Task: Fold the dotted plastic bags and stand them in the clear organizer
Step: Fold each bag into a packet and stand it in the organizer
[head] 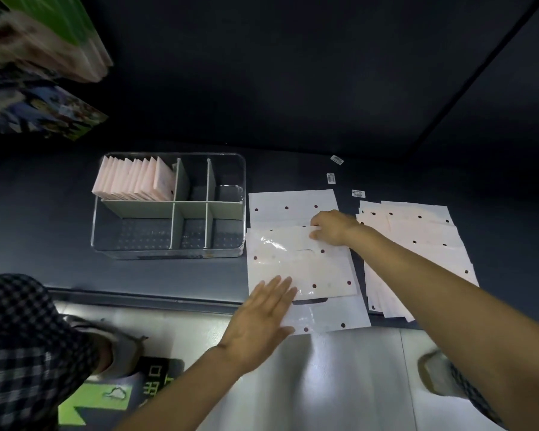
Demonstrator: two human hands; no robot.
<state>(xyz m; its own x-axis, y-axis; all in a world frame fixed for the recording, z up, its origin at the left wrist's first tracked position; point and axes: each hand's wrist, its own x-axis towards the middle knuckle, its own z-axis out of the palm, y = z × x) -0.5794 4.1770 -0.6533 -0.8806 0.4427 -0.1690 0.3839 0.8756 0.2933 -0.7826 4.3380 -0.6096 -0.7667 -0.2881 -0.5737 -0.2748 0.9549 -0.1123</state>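
Observation:
A white plastic bag with dark dots [296,262] lies flat on the dark table, its near end hanging over the front edge. My left hand [262,318] presses flat on the bag's near left part, fingers straight. My right hand [332,228] pinches the edge of a folded-over flap near the bag's middle. The clear organizer [168,250] stands just left of the bag. Several folded pinkish bags [134,180] stand upright in its far left compartment. A stack of unfolded dotted bags [417,244] lies to the right.
Three small barcode labels [331,178] lie on the table beyond the bags. Grey dividers [210,185] split the organizer into several compartments. Packaged goods [38,42] hang at the upper left. Below the table edge are the floor and my shoes [436,374].

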